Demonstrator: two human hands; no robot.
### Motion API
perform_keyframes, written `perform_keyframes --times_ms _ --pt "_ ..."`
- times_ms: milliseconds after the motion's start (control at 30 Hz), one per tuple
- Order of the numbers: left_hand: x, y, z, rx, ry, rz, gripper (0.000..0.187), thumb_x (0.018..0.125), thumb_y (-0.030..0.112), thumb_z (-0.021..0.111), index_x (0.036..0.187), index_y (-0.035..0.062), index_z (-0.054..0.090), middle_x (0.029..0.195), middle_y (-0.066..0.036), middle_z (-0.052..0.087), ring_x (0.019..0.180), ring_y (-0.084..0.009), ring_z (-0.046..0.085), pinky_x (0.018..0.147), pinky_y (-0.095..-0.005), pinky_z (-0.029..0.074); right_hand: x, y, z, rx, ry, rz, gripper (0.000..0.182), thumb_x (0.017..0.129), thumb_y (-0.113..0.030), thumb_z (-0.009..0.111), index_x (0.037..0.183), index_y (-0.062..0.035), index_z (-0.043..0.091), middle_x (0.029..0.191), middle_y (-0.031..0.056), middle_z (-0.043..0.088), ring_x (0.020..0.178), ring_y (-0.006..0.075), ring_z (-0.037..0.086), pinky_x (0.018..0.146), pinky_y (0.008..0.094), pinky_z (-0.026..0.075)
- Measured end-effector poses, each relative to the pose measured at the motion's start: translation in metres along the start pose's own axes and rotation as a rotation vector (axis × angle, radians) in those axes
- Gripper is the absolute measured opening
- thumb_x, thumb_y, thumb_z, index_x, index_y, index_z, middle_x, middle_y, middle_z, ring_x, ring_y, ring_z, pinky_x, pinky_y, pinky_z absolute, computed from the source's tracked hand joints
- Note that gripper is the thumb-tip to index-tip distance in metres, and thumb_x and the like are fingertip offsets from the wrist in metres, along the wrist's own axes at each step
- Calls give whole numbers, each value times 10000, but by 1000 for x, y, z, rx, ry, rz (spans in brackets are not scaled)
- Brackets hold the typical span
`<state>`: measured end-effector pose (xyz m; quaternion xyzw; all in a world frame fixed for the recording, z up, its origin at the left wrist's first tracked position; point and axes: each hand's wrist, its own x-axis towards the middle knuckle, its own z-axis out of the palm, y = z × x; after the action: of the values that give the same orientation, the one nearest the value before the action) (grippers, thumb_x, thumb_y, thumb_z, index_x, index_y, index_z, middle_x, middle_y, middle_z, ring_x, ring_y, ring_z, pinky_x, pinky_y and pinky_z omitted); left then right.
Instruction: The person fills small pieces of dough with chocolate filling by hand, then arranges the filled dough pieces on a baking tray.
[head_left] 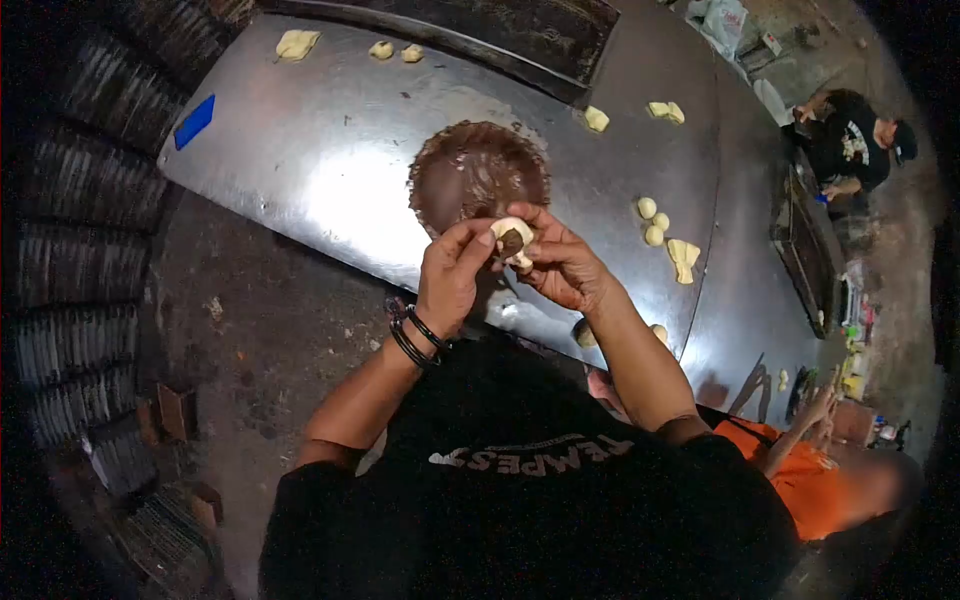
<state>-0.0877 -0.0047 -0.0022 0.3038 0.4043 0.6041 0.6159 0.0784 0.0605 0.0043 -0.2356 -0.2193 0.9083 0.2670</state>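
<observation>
Between my two hands is a small piece of pale dough with a lump of brown filling in its middle. My left hand pinches the dough's left edge between thumb and fingers. On the other side my right hand grips the right edge, its fingers curled and smeared with brown. Just beyond both hands, a round mass of brown paste with a ragged rim sits on the metal table. The dough is held above the table's near edge.
Dough balls and a flattened dough piece lie to the right. More dough pieces are along the far side, near a dark tray. A blue scraper lies at left. A person in orange and another in black are at right.
</observation>
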Motion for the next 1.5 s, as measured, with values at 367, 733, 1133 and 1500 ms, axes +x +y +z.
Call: perform_keyframes --times_ms 367,733,1133,1500 --pt "-62 -60 50 -29 42 -197 267 938 185 498 1089 -7 607 1019 -105 623 885 -146 587 722 -271 476 -92 14 -56 -638 402 36 272 869 36 477 1137 66 517 1077 153 582 841 196 648 717 259 549" --pt "-17 -63 63 511 -264 334 336 912 201 505 1152 -23 576 1351 -237 374 1219 -310 425 842 -346 465 -75 11 -48 -1457 560 -721 212 737 -55 648 946 -22 643 929 126 621 839 231 632 716 326 528" --pt "20 8 -6 547 -540 88 226 870 117 548 1011 -29 647 1017 -119 622 912 -193 585 818 -298 461 -81 -40 -110 -1729 878 -269 202 797 -212 577 729 -25 608 757 189 593 701 350 583 628 411 456" --pt "-73 -41 -7 321 -89 -362 282 913 270 542 1007 39 674 900 -20 631 651 -68 527 582 -201 413 -86 -28 -179 -1979 552 -735 176 709 -41 539 883 -24 518 908 179 520 901 354 474 801 458 379"
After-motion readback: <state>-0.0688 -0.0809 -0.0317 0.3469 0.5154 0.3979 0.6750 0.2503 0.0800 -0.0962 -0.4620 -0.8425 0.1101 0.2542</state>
